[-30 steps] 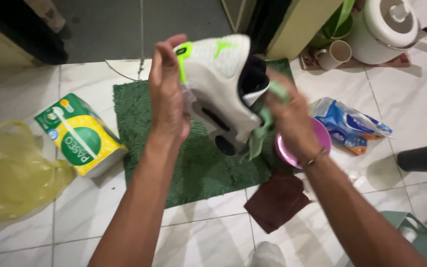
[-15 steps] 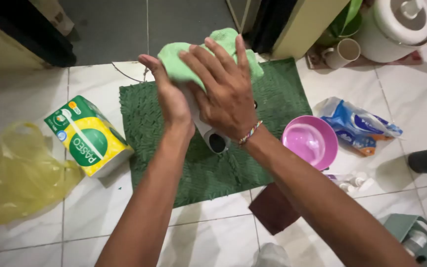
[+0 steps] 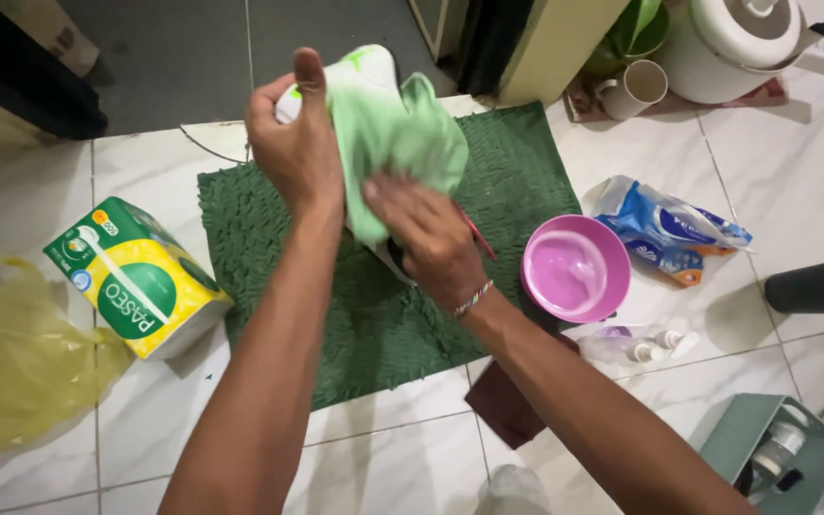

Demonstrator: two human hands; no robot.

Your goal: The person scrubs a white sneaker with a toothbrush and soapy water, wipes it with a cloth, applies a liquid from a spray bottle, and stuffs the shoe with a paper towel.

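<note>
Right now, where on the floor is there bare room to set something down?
Bare tile lies below the green mat, between the arms. More lies right of the blue packet. The left is crowded by the tissue pack and yellow bag; the pink bowl, small bottles and green basket fill the right.

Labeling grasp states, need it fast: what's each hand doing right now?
Left hand: closed, fingers gripping the white shoe.
Right hand: closed on the light green cloth, pressing it against the shoe.
</note>
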